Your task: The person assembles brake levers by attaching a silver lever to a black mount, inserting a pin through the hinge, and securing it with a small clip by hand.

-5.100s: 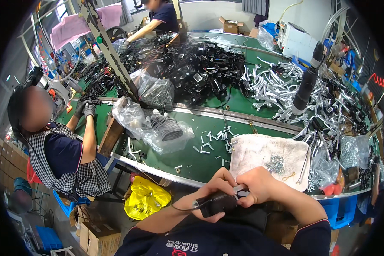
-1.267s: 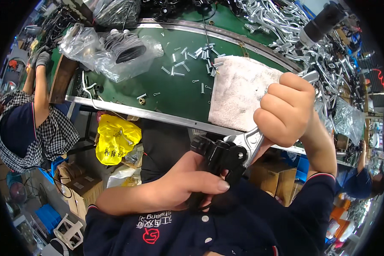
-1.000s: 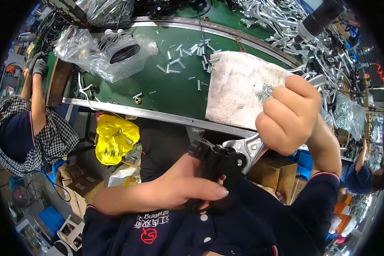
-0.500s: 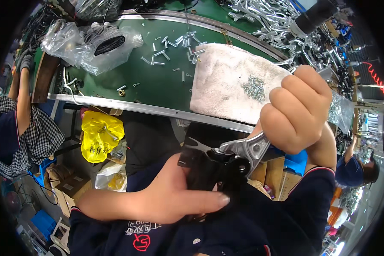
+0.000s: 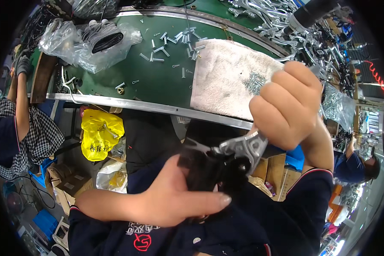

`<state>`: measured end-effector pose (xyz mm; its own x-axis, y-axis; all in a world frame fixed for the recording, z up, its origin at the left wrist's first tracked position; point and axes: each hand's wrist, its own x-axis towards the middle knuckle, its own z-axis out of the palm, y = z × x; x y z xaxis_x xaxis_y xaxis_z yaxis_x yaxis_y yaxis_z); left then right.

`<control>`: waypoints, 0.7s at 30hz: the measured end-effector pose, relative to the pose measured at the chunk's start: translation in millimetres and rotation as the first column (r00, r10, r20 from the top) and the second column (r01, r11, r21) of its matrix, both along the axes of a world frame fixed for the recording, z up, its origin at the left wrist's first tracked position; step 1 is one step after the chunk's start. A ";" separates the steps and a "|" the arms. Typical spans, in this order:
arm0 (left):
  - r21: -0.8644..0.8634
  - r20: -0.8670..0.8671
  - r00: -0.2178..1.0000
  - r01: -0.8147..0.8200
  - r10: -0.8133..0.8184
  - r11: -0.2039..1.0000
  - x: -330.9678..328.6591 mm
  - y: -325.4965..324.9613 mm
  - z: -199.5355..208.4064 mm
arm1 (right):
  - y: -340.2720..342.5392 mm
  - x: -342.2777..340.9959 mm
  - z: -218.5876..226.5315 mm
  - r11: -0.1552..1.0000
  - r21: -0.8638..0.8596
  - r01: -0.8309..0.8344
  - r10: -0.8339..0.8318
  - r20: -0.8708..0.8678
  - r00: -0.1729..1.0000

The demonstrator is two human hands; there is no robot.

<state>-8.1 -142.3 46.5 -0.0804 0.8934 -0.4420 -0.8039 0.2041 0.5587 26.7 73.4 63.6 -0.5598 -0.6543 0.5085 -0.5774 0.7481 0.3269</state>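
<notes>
My right fist (image 5: 288,106), closed round the silver lever (image 5: 252,147) right of centre, has shifted slightly leftward in the frame; my left hand (image 5: 168,198) grips the black housing (image 5: 204,170) at lower centre, the lever apparently being worked against it.

We see the counter (image 5: 153,83) evenly and fairly brightly lit, glints on the clear plastic bag (image 5: 68,45), blur smearing the black part (image 5: 202,170), and straight edges bowing toward black corners.
</notes>
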 end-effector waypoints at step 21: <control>-0.085 0.274 0.960 -0.037 0.059 0.996 15.8 -6.2 -1.2 | -1.2 -10.8 -14.8 0.964 -0.106 -0.246 0.241 -0.055 0.969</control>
